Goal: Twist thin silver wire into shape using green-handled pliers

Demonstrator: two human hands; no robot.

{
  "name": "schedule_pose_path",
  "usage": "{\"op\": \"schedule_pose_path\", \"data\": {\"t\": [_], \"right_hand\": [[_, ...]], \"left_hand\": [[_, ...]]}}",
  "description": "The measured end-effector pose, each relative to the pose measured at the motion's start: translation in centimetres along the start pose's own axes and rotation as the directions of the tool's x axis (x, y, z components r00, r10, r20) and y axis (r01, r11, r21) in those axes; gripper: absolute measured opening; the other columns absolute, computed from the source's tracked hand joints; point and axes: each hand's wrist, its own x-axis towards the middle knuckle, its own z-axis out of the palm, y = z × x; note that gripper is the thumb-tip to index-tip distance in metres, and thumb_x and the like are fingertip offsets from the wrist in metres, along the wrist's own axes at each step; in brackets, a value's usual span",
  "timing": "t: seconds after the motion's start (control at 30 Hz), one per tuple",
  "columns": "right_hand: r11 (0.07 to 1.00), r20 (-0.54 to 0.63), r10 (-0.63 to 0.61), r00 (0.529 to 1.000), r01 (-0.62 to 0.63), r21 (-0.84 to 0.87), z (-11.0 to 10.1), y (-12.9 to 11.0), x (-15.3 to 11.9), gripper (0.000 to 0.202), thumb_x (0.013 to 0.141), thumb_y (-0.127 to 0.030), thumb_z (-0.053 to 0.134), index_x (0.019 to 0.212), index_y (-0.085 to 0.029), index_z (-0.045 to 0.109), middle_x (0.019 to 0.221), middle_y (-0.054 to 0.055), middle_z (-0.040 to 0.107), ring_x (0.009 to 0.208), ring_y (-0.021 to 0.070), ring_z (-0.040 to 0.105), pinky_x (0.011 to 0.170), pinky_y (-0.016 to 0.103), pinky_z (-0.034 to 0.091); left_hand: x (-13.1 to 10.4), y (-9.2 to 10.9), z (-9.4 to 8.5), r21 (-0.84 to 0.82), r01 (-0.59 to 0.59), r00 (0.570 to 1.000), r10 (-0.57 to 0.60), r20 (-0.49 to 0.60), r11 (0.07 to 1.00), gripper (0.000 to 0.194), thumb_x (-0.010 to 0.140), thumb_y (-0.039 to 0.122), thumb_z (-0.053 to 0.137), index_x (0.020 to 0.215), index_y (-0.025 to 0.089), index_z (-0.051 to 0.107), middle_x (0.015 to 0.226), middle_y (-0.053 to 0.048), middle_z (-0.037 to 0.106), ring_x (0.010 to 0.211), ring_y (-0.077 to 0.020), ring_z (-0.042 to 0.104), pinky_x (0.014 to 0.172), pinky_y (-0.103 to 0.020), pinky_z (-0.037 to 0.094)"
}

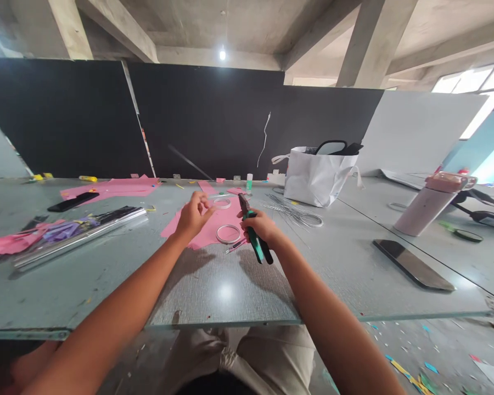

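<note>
I see the right hand (260, 224) gripping green pliers (253, 240); whether the left hand (192, 217) pinches anything, I can't tell; two rings (228, 242) look formed, loose wires (288, 210) appear unshaped

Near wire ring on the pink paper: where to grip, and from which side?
Likely best: pinch the left rim of the wire ring with the left hand, from above and left. It appears to lie flat, a thin loop with an open middle for a fingertip; the right hand, holding pliers, crowds its right side.
</note>
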Motion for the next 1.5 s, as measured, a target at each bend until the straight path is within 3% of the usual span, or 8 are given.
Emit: {"op": "schedule_pose_path", "data": {"t": [0.23, 0.53, 0.83, 1.03, 1.17, 1.33, 1.4, 1.5], "right_hand": [[0.996, 0.102, 0.027, 0.994, -0.018, -0.093, 1.5, 0.4, -0.6, 0.028, 0.055, -0.011, 0.055, 0.082, -0.02, 0.055, 0.044, -0.008, 0.047, 0.035, 0.0099, 0.043, 0.035, 0.022, 0.037], [0.994, 0.145, 0.023, 0.989, -0.007, -0.111, 1.9, 0.2, -1.1, 0.026, 0.058, -0.011, 0.056, 0.082, -0.02, 0.054, 0.048, -0.007, 0.048, 0.036, 0.0089, 0.043, 0.035, 0.021, 0.038], [0.976, 0.103, -0.062, 0.993, 0.082, -0.203, 2.0, 0.3, -0.7, 0.024, 0.062, -0.009, 0.052, 0.084, -0.02, 0.052, 0.046, -0.009, 0.045, 0.037, 0.0108, 0.043, 0.039, 0.023, 0.038], [0.843, 0.003, -0.249, 0.969, 0.218, -0.492, 1.9, 0.8, -0.1, 0.028, 0.065, -0.011, 0.054, 0.091, -0.02, 0.057, 0.06, -0.005, 0.054, 0.053, 0.0132, 0.052, 0.053, 0.024, 0.039], [0.623, -0.031, -0.392, 0.92, 0.24, -0.745, 1.9, 0.7, -0.5, 0.036, 0.071, -0.014, 0.051, 0.104, -0.022, 0.06, 0.082, 0.003, 0.067, 0.075, 0.0201, 0.061, 0.065, 0.028, 0.041], [0.365, 0.041, -0.464, 0.885, 0.233, -0.901, 1.9, 0.4, -1.0, 0.042, 0.074, -0.017, 0.051, 0.115, -0.022, 0.055, 0.094, 0.008, 0.07, 0.082, 0.0259, 0.064, 0.068, 0.03, 0.041], [0.385, 0.008, -0.448, 0.894, 0.201, -0.901, 2.0, 0.4, -0.8, 0.041, 0.074, -0.016, 0.05, 0.114, -0.023, 0.056, 0.092, 0.008, 0.07, 0.082, 0.0262, 0.064, 0.068, 0.03, 0.041], [0.538, -0.114, -0.394, 0.912, 0.128, -0.833, 1.7, 0.7, -0.2, 0.036, 0.074, -0.015, 0.048, 0.108, -0.023, 0.057, 0.088, 0.007, 0.069, 0.081, 0.0247, 0.064, 0.068, 0.03, 0.042]], "left_hand": [[0.6, -0.4, -1.8, 0.361, -0.348, 0.92, 0.389, -0.045, 0.865, 0.015, 0.085, 0.038, 0.063, 0.092, 0.028, 0.071, 0.086, -0.004, 0.066, 0.083, -0.0213, 0.055, 0.08, -0.037, 0.035], [0.6, 0.0, -2.5, 0.419, -0.37, 0.903, 0.427, -0.047, 0.829, 0.012, 0.084, 0.039, 0.066, 0.077, 0.032, 0.073, 0.083, 0.0, 0.07, 0.083, -0.0215, 0.053, 0.08, -0.039, 0.03], [0.7, 1.0, -2.3, 0.246, -0.241, 0.964, 0.261, -0.053, 0.939, 0.017, 0.086, 0.04, 0.063, 0.076, 0.031, 0.074, 0.085, 0.0, 0.073, 0.085, -0.0224, 0.054, 0.088, -0.043, 0.028], [1.1, 2.5, -1.7, -0.048, 0.093, 0.993, -0.096, -0.063, 0.994, 0.028, 0.081, 0.046, 0.063, 0.073, 0.022, 0.074, 0.081, -0.004, 0.072, 0.081, -0.0209, 0.057, 0.084, -0.037, 0.035], [1.8, 2.1, -2.1, -0.405, 0.449, 0.893, -0.392, 0.22, 0.797, 0.037, 0.058, 0.052, 0.077, 0.072, 0.018, 0.074, 0.077, -0.005, 0.071, 0.074, -0.0183, 0.055, 0.073, -0.031, 0.038], [2.3, 1.2, -2.9, -0.431, 0.663, 0.745, -0.482, 0.461, 0.612, 0.039, 0.045, 0.047, 0.082, 0.067, 0.017, 0.073, 0.074, -0.005, 0.068, 0.064, -0.0133, 0.047, 0.066, -0.029, 0.034], [2.2, 1.4, -3.1, -0.386, 0.629, 0.769, -0.471, 0.432, 0.675, 0.036, 0.052, 0.049, 0.079, 0.068, 0.018, 0.072, 0.078, -0.007, 0.069, 0.068, -0.0159, 0.051, 0.067, -0.03, 0.034], [1.7, 2.2, -3.2, -0.118, 0.418, 0.907, -0.409, 0.098, 0.901, 0.028, 0.069, 0.047, 0.069, 0.068, 0.019, 0.069, 0.08, -0.008, 0.068, 0.079, -0.0223, 0.055, 0.072, -0.033, 0.034]]}}
